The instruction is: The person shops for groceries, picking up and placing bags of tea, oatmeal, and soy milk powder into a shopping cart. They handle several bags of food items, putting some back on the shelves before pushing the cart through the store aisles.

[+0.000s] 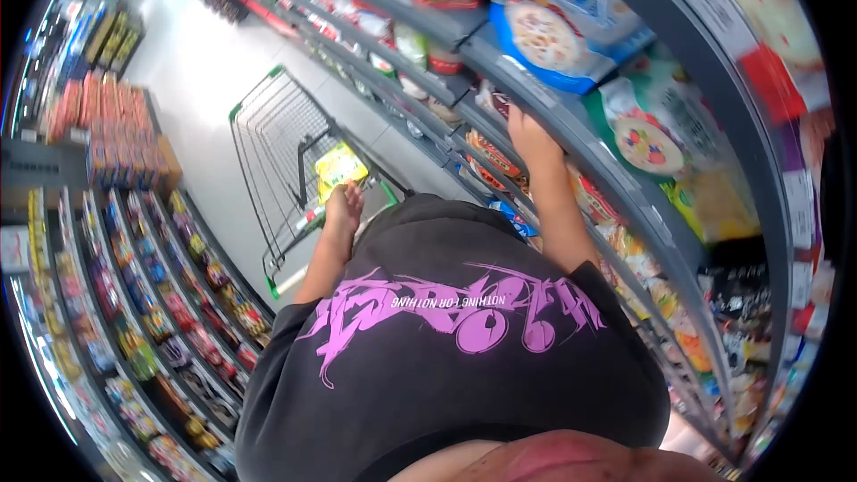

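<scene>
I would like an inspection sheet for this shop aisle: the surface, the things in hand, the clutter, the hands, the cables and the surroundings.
Surface: pale shop floor, bare where it shows.
Things in hand: yellow packet in the shopping cart, at the left hand's fingertips; grey shelf edge with packaged food under the right hand.
Clutter: nothing seen loose on the floor.
Hands: left hand reaches down to the yellow packet; whether it grips it cannot be told. Right hand reaches to the shelf edge; its fingers are hidden.
Cables: nothing seen.
Surroundings: full shelves on the other side of the aisle; the person wears a black shirt with pink print.
</scene>
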The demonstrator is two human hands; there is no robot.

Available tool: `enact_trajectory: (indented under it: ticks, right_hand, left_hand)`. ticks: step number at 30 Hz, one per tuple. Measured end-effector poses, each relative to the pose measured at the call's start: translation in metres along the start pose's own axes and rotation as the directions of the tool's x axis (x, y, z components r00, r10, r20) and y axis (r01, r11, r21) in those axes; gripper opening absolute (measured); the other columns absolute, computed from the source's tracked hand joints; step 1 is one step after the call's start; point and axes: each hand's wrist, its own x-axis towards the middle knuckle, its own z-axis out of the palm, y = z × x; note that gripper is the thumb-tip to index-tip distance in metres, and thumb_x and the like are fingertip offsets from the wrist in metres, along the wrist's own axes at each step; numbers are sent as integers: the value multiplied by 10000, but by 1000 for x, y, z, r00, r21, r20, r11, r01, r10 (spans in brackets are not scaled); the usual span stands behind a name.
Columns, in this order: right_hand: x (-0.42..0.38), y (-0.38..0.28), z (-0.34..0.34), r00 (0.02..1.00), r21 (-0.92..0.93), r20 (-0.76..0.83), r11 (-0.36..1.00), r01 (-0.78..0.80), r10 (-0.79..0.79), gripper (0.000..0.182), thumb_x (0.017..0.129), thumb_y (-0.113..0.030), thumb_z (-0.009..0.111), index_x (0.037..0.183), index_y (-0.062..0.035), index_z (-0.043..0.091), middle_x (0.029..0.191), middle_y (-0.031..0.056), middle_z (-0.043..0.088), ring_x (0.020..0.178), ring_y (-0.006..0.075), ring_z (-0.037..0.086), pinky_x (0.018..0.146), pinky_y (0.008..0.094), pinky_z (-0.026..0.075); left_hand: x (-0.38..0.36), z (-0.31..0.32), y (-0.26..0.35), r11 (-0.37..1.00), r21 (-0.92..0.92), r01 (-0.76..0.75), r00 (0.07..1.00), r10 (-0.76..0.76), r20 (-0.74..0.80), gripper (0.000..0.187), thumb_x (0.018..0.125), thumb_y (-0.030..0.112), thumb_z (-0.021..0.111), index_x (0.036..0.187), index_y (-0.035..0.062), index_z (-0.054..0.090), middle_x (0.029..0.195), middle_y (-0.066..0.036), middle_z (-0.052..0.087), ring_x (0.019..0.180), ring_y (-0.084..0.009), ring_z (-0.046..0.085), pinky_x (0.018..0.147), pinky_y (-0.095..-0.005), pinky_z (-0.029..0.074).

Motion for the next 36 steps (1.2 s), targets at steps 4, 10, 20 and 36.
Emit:
enact_trajectory:
  ticks: [4,10,20,36]
  right_hand:
    - [2,-54,-20,964,270,220,941,-205,147,210,1030,-150,639,1152,-9,734,1156,199,771,1121,384,736,949,499,577]
    - [-76,-138,24,585,681,728,475,-557,-357,384,1031,-89,658,1399,9,610,1415,226,699,1327,388,674,1108,434,526]
    - [-198,-260,229,239,315,947,768,-557,-215,633,1087,-412,615,1417,102,449,1296,406,660,1210,528,679,1036,536,537]
    - [-141,-311,201,303,-11,939,897,-442,160,390,1054,-272,593,1331,2,608,1211,325,734,1179,497,698,1007,572,551]
  left_hand:
    - [10,-72,14,977,-103,-188,977,175,-124,142,1056,185,609,1126,66,640,893,-41,661,771,-170,672,664,-313,551]
    - [13,-210,36,841,106,-530,730,517,-448,272,1053,93,613,1298,-26,607,856,-39,658,652,-127,577,584,-281,470]
    - [7,-331,43,221,935,277,615,707,-349,564,841,222,731,1327,-44,625,1392,-273,622,1341,-458,568,1167,-524,441]
    - [-1,-342,91,356,918,173,765,538,-353,342,934,258,686,1142,-8,740,1111,-274,780,1074,-467,756,964,-546,596]
